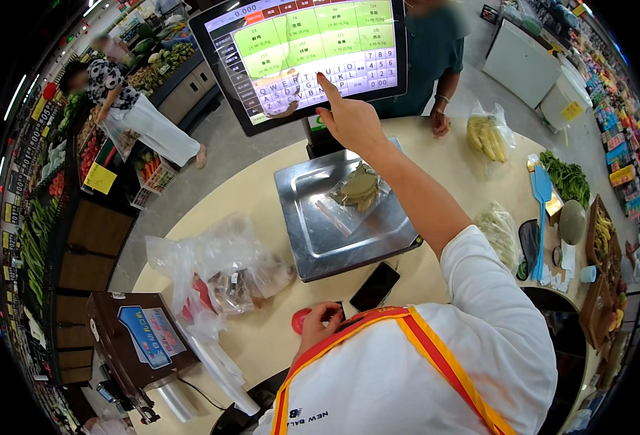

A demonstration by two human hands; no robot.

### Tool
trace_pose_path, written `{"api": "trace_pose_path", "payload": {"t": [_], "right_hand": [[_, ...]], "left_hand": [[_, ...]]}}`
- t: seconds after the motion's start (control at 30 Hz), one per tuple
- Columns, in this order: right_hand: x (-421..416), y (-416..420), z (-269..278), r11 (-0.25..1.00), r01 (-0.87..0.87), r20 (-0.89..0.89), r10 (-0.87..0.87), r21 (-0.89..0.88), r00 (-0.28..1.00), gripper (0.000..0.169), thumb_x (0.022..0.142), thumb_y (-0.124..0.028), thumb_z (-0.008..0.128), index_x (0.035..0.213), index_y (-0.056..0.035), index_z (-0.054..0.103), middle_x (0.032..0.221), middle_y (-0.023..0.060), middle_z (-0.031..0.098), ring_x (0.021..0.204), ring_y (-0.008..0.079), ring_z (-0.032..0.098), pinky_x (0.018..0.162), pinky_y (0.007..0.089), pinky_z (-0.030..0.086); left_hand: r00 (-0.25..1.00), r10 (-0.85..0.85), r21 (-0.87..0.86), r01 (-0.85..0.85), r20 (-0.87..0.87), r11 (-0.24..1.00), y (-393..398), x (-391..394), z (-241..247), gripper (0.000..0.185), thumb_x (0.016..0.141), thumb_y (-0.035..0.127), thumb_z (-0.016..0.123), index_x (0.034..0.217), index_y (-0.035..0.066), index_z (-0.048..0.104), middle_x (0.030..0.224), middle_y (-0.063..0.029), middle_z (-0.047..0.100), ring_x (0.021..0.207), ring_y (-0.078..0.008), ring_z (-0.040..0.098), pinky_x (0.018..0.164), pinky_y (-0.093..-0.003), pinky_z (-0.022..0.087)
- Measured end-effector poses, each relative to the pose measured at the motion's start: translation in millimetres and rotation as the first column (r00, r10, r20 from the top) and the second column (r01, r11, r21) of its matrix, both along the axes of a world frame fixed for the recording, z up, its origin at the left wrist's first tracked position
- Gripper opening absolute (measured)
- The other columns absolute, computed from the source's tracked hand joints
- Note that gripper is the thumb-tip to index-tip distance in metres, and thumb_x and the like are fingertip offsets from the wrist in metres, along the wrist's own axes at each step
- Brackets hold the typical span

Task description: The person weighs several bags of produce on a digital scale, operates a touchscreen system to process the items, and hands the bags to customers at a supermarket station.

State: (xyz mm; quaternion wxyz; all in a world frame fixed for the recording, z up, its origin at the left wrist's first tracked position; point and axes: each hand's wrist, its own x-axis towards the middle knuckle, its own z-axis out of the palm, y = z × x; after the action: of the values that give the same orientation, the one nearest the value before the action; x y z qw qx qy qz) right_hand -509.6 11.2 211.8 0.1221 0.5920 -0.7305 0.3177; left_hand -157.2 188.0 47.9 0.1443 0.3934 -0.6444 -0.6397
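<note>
My right hand [354,122] reaches up to the touchscreen [320,60] of a weighing scale, its index finger extended at the on-screen keyboard; whether it touches cannot be told. Below, on the scale's metal platform [309,217], lies a clear plastic bag [360,190] with flat, greenish-brown pieces inside. My left hand [320,325] rests near the counter's front edge with curled fingers, beside a round red object [299,321]; whether it grips anything is unclear. A black smartphone [375,286] lies between that hand and the scale. Clear plastic bags [227,261] with packed goods lie left of the platform.
A brown bag-sealing machine [135,337] and a plastic bag roll [216,370] stand at lower left. Bagged bananas [487,138], bagged pale vegetables [498,234], leafy greens [567,176] and a blue fly swatter [540,217] lie at right. A person [434,60] stands behind the screen; another [129,109] is by the produce shelves.
</note>
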Motion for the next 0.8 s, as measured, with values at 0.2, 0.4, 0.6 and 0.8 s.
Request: {"api": "trace_pose_path", "payload": {"t": [0.2, 0.4, 0.6, 0.8], "right_hand": [[15.3, 0.0, 10.8, 0.999, -0.002, 0.033, 0.0, 0.05, 0.999, 0.067, 0.092, -0.028, 0.057, 0.147, -0.008, 0.026, 0.061, 0.0126, 0.062, 0.056, 0.0342, 0.06, 0.054, 0.0445, 0.045], [38.2, -10.5, 11.4, 0.987, -0.157, 0.046, 0.156, 0.029, 0.987, 0.059, 0.092, -0.028, 0.057, 0.142, -0.0053, 0.034, 0.064, 0.0126, 0.063, 0.058, 0.0333, 0.061, 0.056, 0.0441, 0.046], [54.0, -23.1, 31.9, 0.981, -0.191, 0.019, 0.192, -0.045, 0.981, 0.062, 0.092, -0.029, 0.057, 0.143, -0.0059, 0.032, 0.059, 0.0116, 0.061, 0.055, 0.0332, 0.06, 0.053, 0.0438, 0.047], [52.8, -46.0, 61.9, 0.978, -0.181, -0.102, 0.17, -0.104, 0.98, 0.067, 0.092, -0.027, 0.056, 0.148, -0.0093, 0.024, 0.056, 0.0092, 0.059, 0.05, 0.0306, 0.059, 0.049, 0.0413, 0.047]], "left_hand": [[1.0, -0.002, -0.017, 0.002, -0.031, 1.0, 2.1, 6.3, -13.4, 0.018, 0.09, 0.001, 0.06, 0.108, -0.002, 0.058, 0.092, -0.0078, 0.066, 0.086, -0.0131, 0.064, 0.073, -0.0239, 0.051], [1.0, -0.005, -0.014, 0.005, -0.028, 1.0, 1.9, 5.5, -16.7, 0.018, 0.09, 0.002, 0.061, 0.108, -0.002, 0.058, 0.093, -0.0081, 0.067, 0.087, -0.0131, 0.065, 0.074, -0.0237, 0.052], [1.0, -0.014, -0.014, 0.014, -0.026, 1.0, -0.1, 6.1, -20.7, 0.017, 0.09, 0.002, 0.063, 0.106, -0.002, 0.058, 0.092, -0.0076, 0.067, 0.087, -0.0131, 0.065, 0.074, -0.024, 0.052], [0.998, -0.022, -0.041, 0.02, -0.056, 0.999, -3.7, 7.7, -20.0, 0.017, 0.09, 0.002, 0.062, 0.105, -0.002, 0.058, 0.093, -0.0076, 0.066, 0.087, -0.0131, 0.065, 0.073, -0.0233, 0.052]]}}
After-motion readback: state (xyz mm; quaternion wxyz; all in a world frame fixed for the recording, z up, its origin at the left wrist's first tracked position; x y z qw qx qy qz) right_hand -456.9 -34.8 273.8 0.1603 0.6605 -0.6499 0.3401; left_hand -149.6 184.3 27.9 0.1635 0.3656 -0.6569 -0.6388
